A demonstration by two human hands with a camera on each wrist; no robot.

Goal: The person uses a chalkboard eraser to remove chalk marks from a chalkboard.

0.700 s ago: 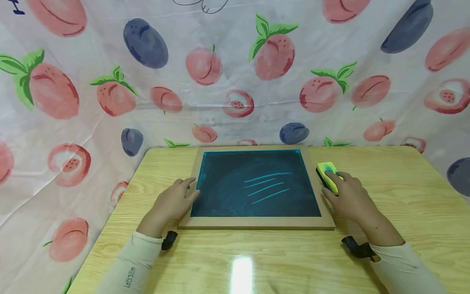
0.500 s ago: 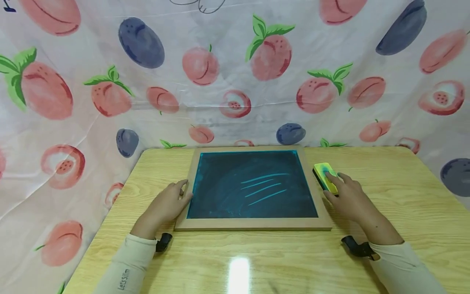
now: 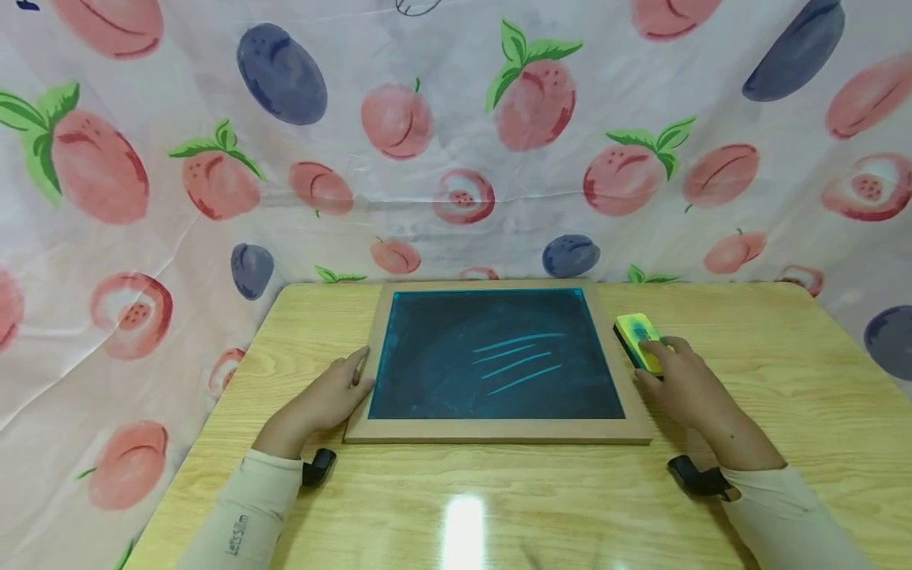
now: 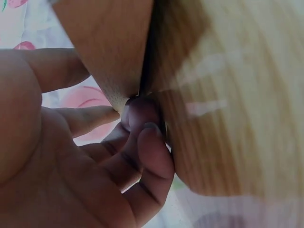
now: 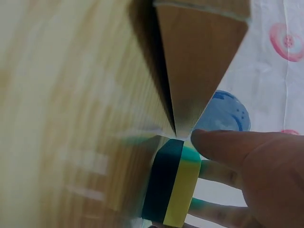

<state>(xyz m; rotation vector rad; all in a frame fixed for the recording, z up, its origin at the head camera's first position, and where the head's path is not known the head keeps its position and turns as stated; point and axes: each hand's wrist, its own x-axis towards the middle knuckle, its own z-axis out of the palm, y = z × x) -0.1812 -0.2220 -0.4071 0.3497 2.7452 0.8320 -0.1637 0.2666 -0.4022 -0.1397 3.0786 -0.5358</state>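
Note:
A chalkboard (image 3: 442, 332) with a wooden frame lies on the table. Four-sided and dark, it carries several slanting blue chalk strokes (image 3: 518, 360). At its left edge rests my left hand (image 3: 335, 392), thumb and forefinger touching the frame; the left wrist view shows the other fingers (image 4: 156, 156) bent low against the frame's side. A yellow eraser (image 3: 634, 328) with a dark base and blue-green smudges lies just right of the board. My right hand (image 3: 687, 388) touches its near end with extended fingers, the thumb (image 5: 213, 142) beside its corner.
The light wooden table (image 3: 399, 514) reaches back to a fruit-print cloth (image 3: 456, 142) hanging behind it. Black straps (image 3: 698, 479) sit at both wrists, below pale sleeves (image 3: 242, 507).
My left hand has drawn back from over the frame to its left edge. My right fingers have slid toward the near end of the eraser, uncovering more of its top.

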